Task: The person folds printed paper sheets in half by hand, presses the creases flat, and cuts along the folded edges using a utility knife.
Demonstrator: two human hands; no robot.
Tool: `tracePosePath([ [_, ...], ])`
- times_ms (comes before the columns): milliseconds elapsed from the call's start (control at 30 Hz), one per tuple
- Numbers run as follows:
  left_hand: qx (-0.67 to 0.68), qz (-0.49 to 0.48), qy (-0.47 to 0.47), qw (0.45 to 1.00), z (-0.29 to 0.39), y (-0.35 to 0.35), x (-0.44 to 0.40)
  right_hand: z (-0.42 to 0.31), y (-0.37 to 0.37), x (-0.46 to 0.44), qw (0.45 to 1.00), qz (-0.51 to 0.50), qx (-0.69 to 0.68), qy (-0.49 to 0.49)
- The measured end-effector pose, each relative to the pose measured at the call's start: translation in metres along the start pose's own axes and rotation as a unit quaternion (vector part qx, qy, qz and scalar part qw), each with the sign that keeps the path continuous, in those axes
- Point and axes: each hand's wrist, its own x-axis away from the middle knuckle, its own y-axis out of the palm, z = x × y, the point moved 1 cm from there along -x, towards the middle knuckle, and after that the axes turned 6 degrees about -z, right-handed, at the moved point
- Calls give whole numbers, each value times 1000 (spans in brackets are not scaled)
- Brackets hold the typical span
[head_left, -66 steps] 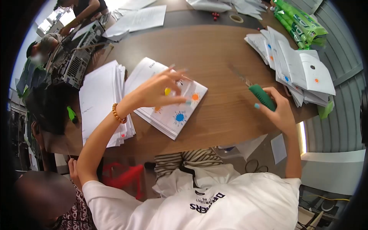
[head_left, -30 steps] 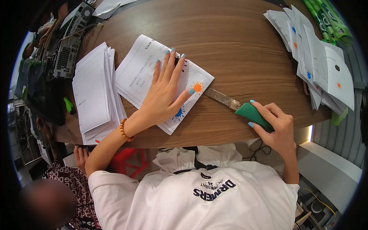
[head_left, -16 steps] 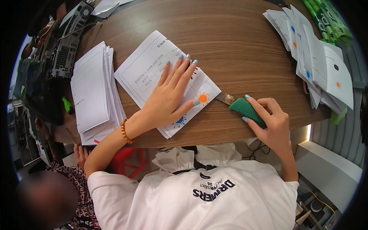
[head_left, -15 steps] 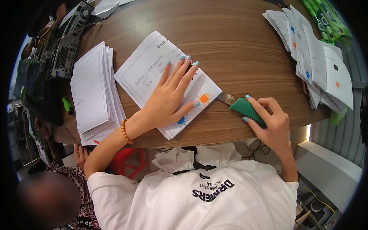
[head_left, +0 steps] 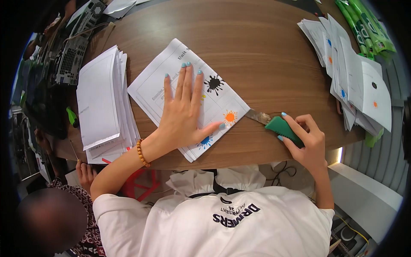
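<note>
My left hand lies flat with spread fingers on a folded printed sheet bearing black, orange and blue splashes. My right hand is closed round the green handle of a knife. Its stained metal blade points left, with the tip at or under the sheet's right corner; the very end is hidden. Just left of the sheet is a stack of folded papers.
More folded sheets are piled at the right, beside green packages. Computer hardware stands at the left behind a green object. Another person's hand is at the table's lower left edge.
My left hand has slid left and down across the sheet, uncovering the black splash. The knife has drawn back slightly to the right, with more blade showing. The view has shifted a little.
</note>
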Motion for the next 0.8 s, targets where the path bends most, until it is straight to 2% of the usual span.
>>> tracePosePath([
  [233, -8, -2, 3, 1000, 1, 1, 1, -1, 7, -29, 999, 12, 17, -40],
  [333, -11, 7, -23, 1000, -1, 0, 2, 2, 6, -42, 998, 11, 15, -57],
  [500, 10, 8, 1, 1000, -2, 0, 4, 17, -8, -44, 996, -49, -5, -77],
  [800, 16, -2, 8, 1000, -2, 0, 4, 21, 0, -57, 993, -32, 18, -112],
])
